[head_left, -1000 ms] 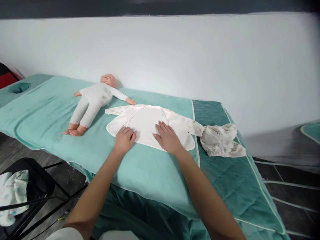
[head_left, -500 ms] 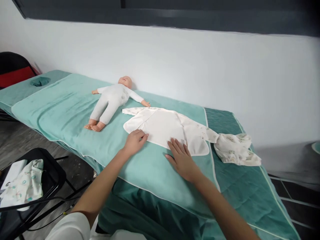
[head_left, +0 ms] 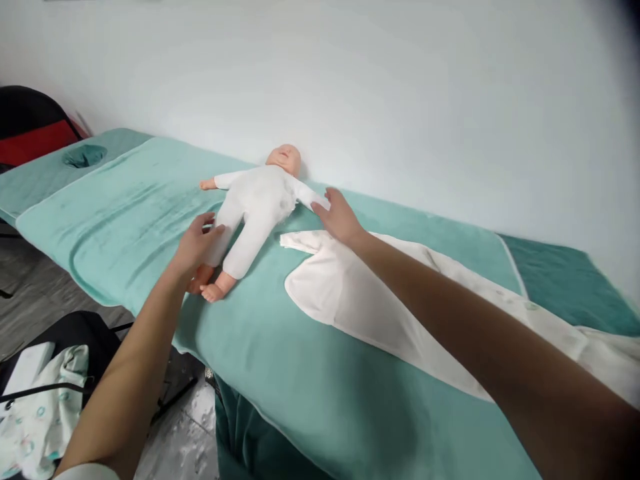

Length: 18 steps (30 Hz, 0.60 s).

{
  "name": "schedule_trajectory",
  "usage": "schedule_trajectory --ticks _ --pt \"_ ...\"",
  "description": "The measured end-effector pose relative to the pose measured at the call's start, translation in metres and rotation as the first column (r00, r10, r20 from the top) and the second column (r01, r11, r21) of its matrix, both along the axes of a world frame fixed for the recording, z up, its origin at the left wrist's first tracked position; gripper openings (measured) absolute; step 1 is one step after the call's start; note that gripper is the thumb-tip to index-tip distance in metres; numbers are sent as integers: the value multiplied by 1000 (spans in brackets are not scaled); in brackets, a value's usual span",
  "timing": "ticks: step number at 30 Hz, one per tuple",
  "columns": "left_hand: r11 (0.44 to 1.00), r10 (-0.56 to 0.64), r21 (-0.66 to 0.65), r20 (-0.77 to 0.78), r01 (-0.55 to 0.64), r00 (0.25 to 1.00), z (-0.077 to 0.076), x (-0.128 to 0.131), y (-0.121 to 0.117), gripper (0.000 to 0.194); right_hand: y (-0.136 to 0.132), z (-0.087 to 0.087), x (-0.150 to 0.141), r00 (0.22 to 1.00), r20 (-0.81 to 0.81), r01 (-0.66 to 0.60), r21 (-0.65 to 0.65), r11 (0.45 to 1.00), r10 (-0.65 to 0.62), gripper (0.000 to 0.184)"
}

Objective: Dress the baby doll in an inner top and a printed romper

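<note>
A baby doll [head_left: 260, 193] with a white cloth body lies on its back on the green-covered bed, feet toward me. My left hand [head_left: 196, 241] is beside the doll's leg on the left, fingers apart and slightly curled; whether it touches the leg I cannot tell. Over the doll's arm on the right is my right hand [head_left: 340, 215], thumb and fingers spread, with nothing gripped in it. The doll's hand on that side is hidden behind it. Under my right forearm a white baby top [head_left: 330, 287] lies spread flat, partly covered by the arm.
The bed [head_left: 125, 220] runs along a white wall and has a face hole [head_left: 84, 156] at its left end. At lower left, a black chair [head_left: 90, 327] holds a patterned cloth [head_left: 55, 413] and a white box [head_left: 29, 367]. Another black chair [head_left: 35, 113] with red stands behind the bed's left end.
Both hands have left the baby top and moved to the doll, left hand to its leg, right hand to its arm. My view has shifted left and closer.
</note>
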<state>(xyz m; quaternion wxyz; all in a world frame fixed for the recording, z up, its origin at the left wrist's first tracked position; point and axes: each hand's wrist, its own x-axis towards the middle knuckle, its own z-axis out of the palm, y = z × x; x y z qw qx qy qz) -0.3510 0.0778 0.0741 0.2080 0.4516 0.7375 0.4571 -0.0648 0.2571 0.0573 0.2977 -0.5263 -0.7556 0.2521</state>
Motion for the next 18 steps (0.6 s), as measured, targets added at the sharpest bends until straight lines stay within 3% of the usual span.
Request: schedule_trajectory --ticks 4,8,13,18 --pt "961 -151 -161 383 227 911 -1 -11 30 58 78 -2 -52 997 -81 4 -141 990 -16 76" --pt "936 -173 -145 604 321 778 -3 -12 56 58 112 7 -81 980 -185 -104 -178 979 71 73" --pt "915 -185 -91 770 392 610 2 11 57 50 98 40 -70 977 -201 -123 -246 961 74 60" --pt "897 -332 99 794 432 508 19 90 29 47 66 87 7 994 -113 -17 -248 969 -11 91"
